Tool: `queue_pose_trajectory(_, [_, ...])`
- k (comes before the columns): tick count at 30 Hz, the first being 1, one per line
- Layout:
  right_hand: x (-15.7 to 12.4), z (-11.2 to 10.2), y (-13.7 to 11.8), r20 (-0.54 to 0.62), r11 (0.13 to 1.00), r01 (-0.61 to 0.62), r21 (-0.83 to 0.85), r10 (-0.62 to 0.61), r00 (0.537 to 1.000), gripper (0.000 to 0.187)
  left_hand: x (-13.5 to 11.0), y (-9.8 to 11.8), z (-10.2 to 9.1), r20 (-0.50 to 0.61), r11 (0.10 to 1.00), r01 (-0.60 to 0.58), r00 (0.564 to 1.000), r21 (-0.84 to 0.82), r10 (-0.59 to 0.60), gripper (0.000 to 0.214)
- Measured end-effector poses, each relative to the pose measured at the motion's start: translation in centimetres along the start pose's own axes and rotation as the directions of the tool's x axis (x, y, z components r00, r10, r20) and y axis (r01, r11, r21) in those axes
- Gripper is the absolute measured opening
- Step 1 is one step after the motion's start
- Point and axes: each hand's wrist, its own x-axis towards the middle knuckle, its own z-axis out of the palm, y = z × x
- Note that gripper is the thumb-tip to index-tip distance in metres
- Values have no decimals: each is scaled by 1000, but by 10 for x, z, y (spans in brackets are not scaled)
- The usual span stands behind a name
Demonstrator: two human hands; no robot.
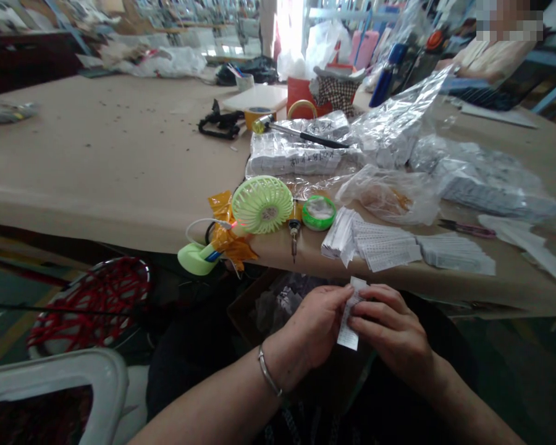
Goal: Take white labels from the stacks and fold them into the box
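Note:
Between my two hands, in front of the table edge, is a narrow white printed label (349,337). My left hand (312,324) pinches its left side near the top, thumb uppermost. From the other side, the fingers of my right hand (391,327) press on the label's face and edge. Just beyond, on the table, lie fanned stacks of similar printed labels (387,244). A green round tin (319,213) with whitish contents sits left of them. Beside it a pointed tool (294,238) sticks out over the table edge.
A light-green fan (262,206) is taped at the table edge. Plastic-wrapped label bundles (301,154) with a hammer (306,135) on top lie behind. Thread snips (467,228) rest at right. Below the edge is an open box (269,303) of scraps. Another person (500,59) sits across the table.

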Motion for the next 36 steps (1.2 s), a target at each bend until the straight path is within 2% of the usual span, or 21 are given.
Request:
queue_pose_trajectory(4, [0, -1, -4, -2, 1000, -17, 23, 17, 1000, 19, 0, -2, -1, 22, 995, 8, 1000, 98, -10, 22])
queue_pose_trajectory(7, [0, -7, -6, 11, 1000, -17, 21, 17, 1000, 25, -1, -2, 0, 11, 994, -13, 1000, 111, 12, 18])
queue_pose_trajectory(10, [-10, -22, 9, -88, 988, -107, -110, 98, 991, 37, -2, 0, 0, -54, 987, 24, 998, 161, -15, 15])
queue_pose_trajectory(12, [-22, -35, 28, -224, 914, -268, -305, 204, 953, 45, -3, 0, -1, -102, 973, 63, 994, 223, -41, 14])
queue_pose_trajectory(14, [-38, -46, 49, -330, 748, -446, -490, 315, 890, 58, -4, -1, -1, -124, 963, 79, 991, 259, -48, 12])
queue_pose_trajectory(16, [-53, -53, 65, -311, 633, -487, -601, 376, 873, 64, -4, -3, -1, -128, 959, 87, 990, 271, -54, 12])
queue_pose_trajectory(18, [-64, -57, 74, -265, 599, -457, -658, 384, 885, 55, -4, -5, -1, -135, 956, 93, 989, 278, -57, 12])
queue_pose_trajectory(21, [-72, -62, 78, -262, 610, -432, -664, 352, 899, 39, -4, -7, -1, -150, 950, 99, 987, 296, -56, 13])
queue_pose_trajectory(24, [-71, -70, 79, -287, 658, -417, -627, 303, 909, 27, -3, -7, -3, -158, 946, 102, 986, 307, -55, 13])
queue_pose_trajectory(28, [-68, -79, 83, -306, 718, -395, -573, 260, 916, 19, -4, -8, -6, -165, 947, 97, 985, 306, -47, 15])
queue_pose_trajectory(33, [-65, -82, 83, -352, 726, -432, -535, 273, 895, 12, -5, -9, -6, -160, 946, 97, 986, 308, -49, 16])
queue_pose_trajectory(36, [-57, -80, 69, -411, 748, -465, -474, 279, 868, 8, -6, -10, -6, -152, 949, 95, 987, 300, -51, 15])
